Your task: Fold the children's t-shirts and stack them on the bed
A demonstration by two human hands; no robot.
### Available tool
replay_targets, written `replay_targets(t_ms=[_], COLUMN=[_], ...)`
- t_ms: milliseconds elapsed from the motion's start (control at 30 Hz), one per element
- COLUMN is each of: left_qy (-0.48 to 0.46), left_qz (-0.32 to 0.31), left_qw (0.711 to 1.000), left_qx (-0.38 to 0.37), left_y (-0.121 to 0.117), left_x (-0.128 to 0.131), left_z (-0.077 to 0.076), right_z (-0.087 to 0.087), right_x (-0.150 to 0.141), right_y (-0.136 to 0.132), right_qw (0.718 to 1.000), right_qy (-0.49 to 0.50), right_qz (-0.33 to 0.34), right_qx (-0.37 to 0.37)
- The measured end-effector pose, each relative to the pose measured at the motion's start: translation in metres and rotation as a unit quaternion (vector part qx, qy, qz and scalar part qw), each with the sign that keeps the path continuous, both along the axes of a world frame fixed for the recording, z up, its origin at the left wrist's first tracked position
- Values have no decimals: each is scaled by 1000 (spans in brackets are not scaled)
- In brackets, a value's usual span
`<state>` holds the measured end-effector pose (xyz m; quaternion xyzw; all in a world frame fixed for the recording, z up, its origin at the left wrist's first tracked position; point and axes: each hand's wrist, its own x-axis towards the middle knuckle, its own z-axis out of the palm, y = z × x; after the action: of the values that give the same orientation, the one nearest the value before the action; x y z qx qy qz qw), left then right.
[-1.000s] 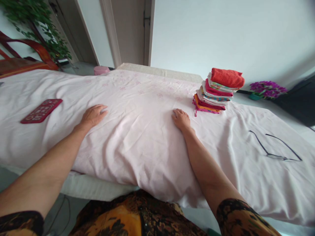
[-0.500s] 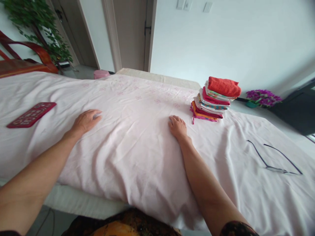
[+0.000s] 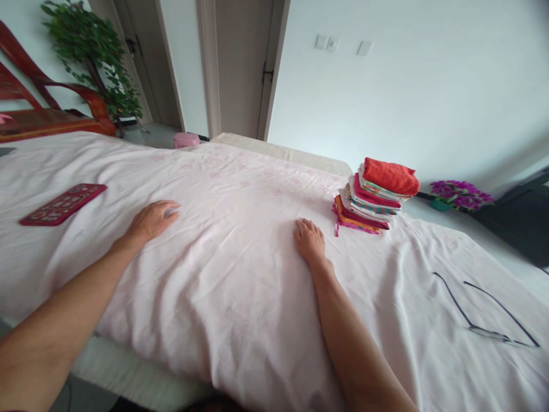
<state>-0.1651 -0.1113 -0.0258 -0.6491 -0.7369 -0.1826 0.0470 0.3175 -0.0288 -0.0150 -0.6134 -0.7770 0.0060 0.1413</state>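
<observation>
My left hand (image 3: pixel 151 220) lies palm down on the pale pink sheet (image 3: pixel 240 269) that covers the bed, fingers stretched out flat. My right hand (image 3: pixel 309 240) rests flat on the same sheet, fingers together and extended, a short way left of a stack of folded colourful cloths (image 3: pixel 375 195) topped by a red one. Neither hand holds anything. The sheet between my hands is lightly wrinkled.
A dark red patterned flat object (image 3: pixel 64 204) lies on the sheet at the left. A pair of thin-framed glasses (image 3: pixel 486 312) lies at the right. Beyond the bed stand a red wooden chair (image 3: pixel 47 109), a green plant (image 3: pixel 96 63), a door (image 3: pixel 242 68) and purple flowers (image 3: pixel 461 193).
The view has tilted upward, showing more wall and door. Both hands stay flat on the sheet in about the same places; my body has dropped out of view at the bottom.
</observation>
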Motion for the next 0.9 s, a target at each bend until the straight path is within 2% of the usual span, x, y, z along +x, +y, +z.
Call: replay_targets(t_ms=[267, 467, 667, 800, 900], left_qy=[4, 49, 97, 102, 113], left_qz=[-8, -19, -31, -59, -53], left_qw=[1000, 999, 994, 992, 990], left_qx=[10, -2, -31, -41, -61], left_y=[2, 1, 0, 5, 19], left_x=[0, 6, 9, 9, 11], left_z=[-1, 1, -3, 8, 22], right_z=[2, 0, 7, 10, 10], right_x=[-1, 2, -5, -10, -11], right_y=[0, 3, 4, 5, 7], right_qw=[1000, 1000, 1000, 999, 999], right_qy=[-14, -13, -13, -3, 4], right_qz=[-6, -2, -17, -40, -47], right_qx=[-5, -2, 18, 24, 26])
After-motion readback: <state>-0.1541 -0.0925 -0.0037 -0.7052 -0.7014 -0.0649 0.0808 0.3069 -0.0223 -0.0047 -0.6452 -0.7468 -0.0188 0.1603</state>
